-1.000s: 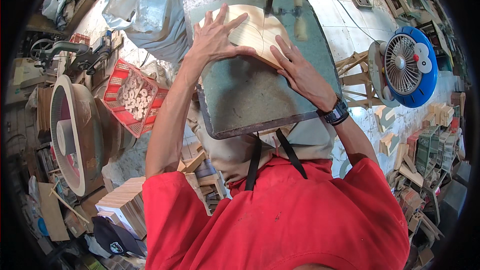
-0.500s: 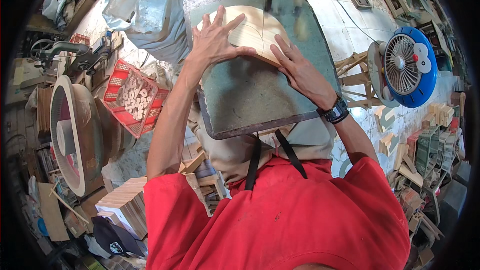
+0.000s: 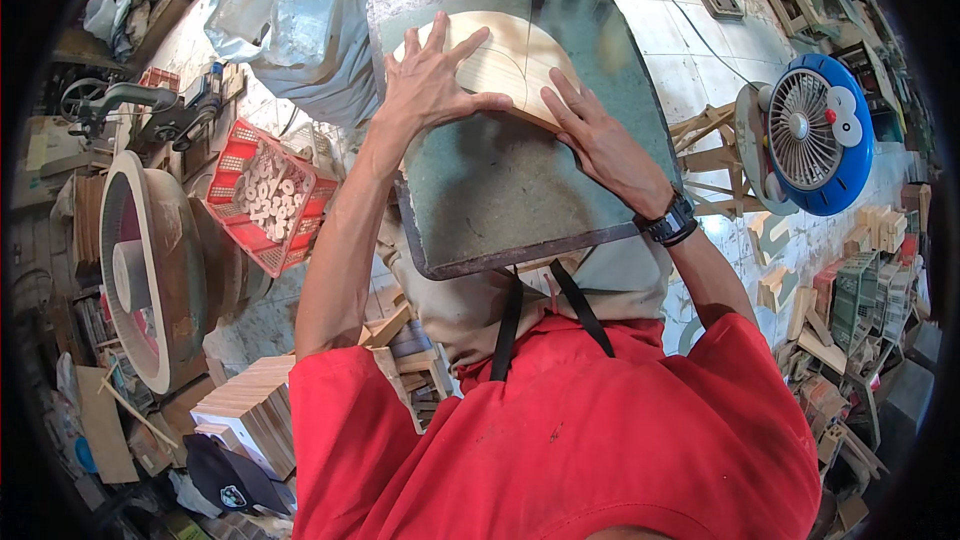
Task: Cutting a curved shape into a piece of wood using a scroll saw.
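A pale wooden board (image 3: 515, 40) with a rounded outline and a drawn curve lies on a grey-green machine table (image 3: 500, 200). My left hand (image 3: 430, 80) rests on its left part, fingers spread wide, thumb along the near edge. My right hand (image 3: 600, 145) is on the board's right side, fingers stretched out and flat. A thin blade (image 3: 537, 5) stands at the far part of the board, beneath blurred green machine fittings.
A blue fan (image 3: 852, 170) stands at right beside wooden offcuts (image 3: 880, 228). At left are a red crate (image 3: 225, 170) of small wooden pieces, a large ring-shaped item (image 3: 125, 340) and stacked boards (image 3: 240, 405). A pale cloth-like bag (image 3: 285, 30) sits beyond the table.
My left hand has shifted a little leftward with the board. My right hand looks nearly still. The fittings around the blade appear more blurred than a second ago.
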Tool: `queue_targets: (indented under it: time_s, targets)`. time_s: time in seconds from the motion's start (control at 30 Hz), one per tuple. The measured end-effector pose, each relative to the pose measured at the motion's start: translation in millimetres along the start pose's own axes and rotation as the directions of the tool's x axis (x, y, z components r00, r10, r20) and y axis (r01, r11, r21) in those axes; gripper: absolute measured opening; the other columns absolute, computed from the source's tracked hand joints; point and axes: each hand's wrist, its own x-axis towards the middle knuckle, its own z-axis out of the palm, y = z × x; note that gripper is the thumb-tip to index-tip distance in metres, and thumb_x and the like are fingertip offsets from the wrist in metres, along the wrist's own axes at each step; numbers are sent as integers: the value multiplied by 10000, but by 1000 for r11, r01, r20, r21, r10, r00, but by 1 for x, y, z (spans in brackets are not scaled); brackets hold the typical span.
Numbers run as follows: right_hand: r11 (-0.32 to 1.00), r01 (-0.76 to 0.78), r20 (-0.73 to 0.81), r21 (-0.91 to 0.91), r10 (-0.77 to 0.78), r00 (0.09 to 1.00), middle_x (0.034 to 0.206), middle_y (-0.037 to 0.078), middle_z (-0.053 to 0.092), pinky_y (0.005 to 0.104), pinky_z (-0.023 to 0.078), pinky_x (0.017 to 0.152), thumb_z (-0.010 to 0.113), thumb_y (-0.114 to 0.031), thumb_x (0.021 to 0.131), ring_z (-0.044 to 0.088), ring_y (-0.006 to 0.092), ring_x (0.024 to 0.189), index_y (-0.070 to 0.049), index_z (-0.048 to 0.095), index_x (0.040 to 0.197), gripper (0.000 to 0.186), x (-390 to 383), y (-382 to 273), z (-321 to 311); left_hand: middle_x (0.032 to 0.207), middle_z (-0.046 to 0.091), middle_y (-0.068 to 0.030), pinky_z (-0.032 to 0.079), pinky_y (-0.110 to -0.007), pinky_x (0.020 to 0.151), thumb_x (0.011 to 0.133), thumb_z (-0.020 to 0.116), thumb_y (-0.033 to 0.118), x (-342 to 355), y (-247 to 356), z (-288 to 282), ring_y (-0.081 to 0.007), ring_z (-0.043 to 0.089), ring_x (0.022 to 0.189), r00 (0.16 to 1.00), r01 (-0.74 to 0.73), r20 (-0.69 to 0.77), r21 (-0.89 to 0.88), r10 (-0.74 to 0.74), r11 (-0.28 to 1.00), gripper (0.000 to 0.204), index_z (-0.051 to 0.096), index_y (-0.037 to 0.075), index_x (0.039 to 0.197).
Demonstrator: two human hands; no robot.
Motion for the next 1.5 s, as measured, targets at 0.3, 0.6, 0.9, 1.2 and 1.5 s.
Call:
queue_targets:
  time_s: [0.3,0.6,0.9,1.2,1.5]
  targets:
    - [999,51,-47,2,-51,998,1619,213,279,521,315,1199,563,-35,956,381,505,1390,-49,350,1539,621,1,3,0,1623,289,-238,251,-784,1055,544,656,942,-3,4,0,-576,301,1422,999,42,-8,-34,-42,999,1121,507,356,1488]
    - [1000,25,-27,-2,-25,999,1614,211,293,523,332,1187,551,22,931,381,478,1405,-41,367,1530,629,4,4,0,1613,295,-260,285,-762,1035,550,659,938,-3,6,-3,-554,322,1410,998,69,10,-27,-69,997,1130,507,334,1493]
    - [1000,-13,12,24,13,1000,1601,227,303,506,345,1180,546,41,916,397,484,1385,-18,392,1505,612,6,2,-3,1610,304,-254,291,-744,1037,555,660,932,-2,6,-3,-537,332,1406,997,73,-8,-28,-73,997,1121,519,326,1487]
    - [999,22,-41,-30,-23,999,1606,210,308,506,350,1177,522,80,886,392,473,1393,-22,384,1514,651,7,7,1,1629,276,-239,293,-768,1029,564,678,916,-4,9,-3,-538,302,1433,994,108,12,-18,-107,994,1115,491,347,1504]
    - [999,28,-33,40,-27,999,1614,192,308,496,315,1210,477,159,820,382,423,1424,-36,349,1537,754,11,8,-2,1597,313,-269,347,-721,988,576,655,929,-12,12,0,-570,352,1375,986,157,-50,-4,-157,988,1106,518,314,1486]
